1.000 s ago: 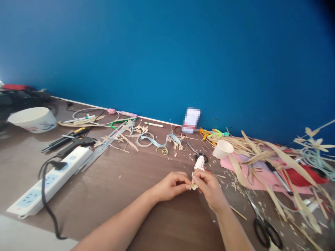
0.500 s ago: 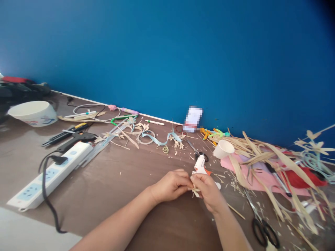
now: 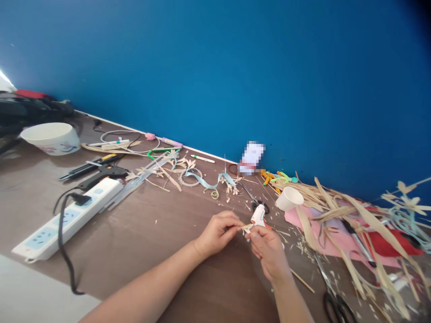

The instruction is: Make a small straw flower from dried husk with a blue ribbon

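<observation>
The straw piece (image 3: 247,228) is held just above the table (image 3: 161,233), pinched at either end by the fingertips of the left hand (image 3: 217,233) and the right hand (image 3: 267,249). A white glue gun (image 3: 258,215) lies just behind it, with a paper cup (image 3: 288,198) near.

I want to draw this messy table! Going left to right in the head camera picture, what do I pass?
You pass the white bowl → white cable → left hand → straw piece → right hand → black scissors → red cloth.
</observation>
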### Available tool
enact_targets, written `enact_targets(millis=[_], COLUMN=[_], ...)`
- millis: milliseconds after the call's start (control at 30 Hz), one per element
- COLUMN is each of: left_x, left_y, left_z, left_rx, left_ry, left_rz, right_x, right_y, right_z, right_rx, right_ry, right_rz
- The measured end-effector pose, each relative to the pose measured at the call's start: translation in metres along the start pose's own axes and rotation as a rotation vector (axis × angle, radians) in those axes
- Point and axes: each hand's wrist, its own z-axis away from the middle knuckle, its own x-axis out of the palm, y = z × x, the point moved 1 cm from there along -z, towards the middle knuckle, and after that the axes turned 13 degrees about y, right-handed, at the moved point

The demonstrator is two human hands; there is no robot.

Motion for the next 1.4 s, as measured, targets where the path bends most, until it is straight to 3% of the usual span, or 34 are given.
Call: enact_targets(millis=[533,800,967,1167,1400], left_x=[0.003,0.009,0.011,0.011,0.009], left_y=[0.000,-0.010,-0.011,-0.012,-0.008], left_z=[0.001,0.004,0.004,0.003,0.003], left_rx=[-0.174,-0.589,-0.694,-0.675,-0.460], left_ry=[-0.029,-0.043,-0.023,-0.042,-0.014], left_rz=[0.063,0.438,0.513,0.476,0.226], right_x=[0.009,0.009,0.011,0.010,0.009], right_y=[-0.001,0.002,0.004,0.005,0.006], right_z=[-0.001,0.000,-0.001,-0.002,-0.002], right_rx=[0.173,0.180,0.181,0.177,0.158], right_ry=[0.070,0.053,0.052,0.079,0.072], right_rz=[-0.070,-0.074,-0.062,-0.045,-0.038])
